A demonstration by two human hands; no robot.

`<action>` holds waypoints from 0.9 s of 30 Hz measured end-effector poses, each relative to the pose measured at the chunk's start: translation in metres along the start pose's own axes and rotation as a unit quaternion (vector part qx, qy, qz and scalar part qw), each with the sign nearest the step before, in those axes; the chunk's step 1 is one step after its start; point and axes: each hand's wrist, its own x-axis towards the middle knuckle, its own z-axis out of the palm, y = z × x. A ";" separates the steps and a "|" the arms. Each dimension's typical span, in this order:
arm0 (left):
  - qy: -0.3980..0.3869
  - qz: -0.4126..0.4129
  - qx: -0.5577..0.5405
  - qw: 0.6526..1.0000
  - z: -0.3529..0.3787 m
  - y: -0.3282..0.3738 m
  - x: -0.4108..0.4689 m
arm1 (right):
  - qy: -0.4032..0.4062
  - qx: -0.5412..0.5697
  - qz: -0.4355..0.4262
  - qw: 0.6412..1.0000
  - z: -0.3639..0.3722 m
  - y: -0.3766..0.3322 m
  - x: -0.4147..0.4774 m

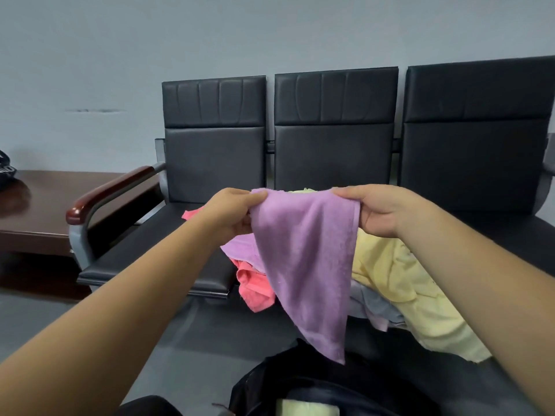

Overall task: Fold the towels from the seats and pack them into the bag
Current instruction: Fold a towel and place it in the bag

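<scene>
Both hands' grip, left (231, 213) and right (380, 213), pinching purple towel (303, 265), hanging pointed.

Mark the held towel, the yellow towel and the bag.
held towel (303, 259), head view, hanging middle.
yellow towel (393, 277), head view, draped middle.
bag (255, 382), head view, dark left wall.

You see a dark brown table (51, 202); a black object (5, 169) rests at its far left edge; a pale grey wall (126, 55) stands behind.
</scene>
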 end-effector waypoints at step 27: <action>-0.119 0.019 -0.068 0.990 -0.003 0.011 -0.003 | -0.016 -0.013 -0.029 0.999 -0.014 -0.001 0.002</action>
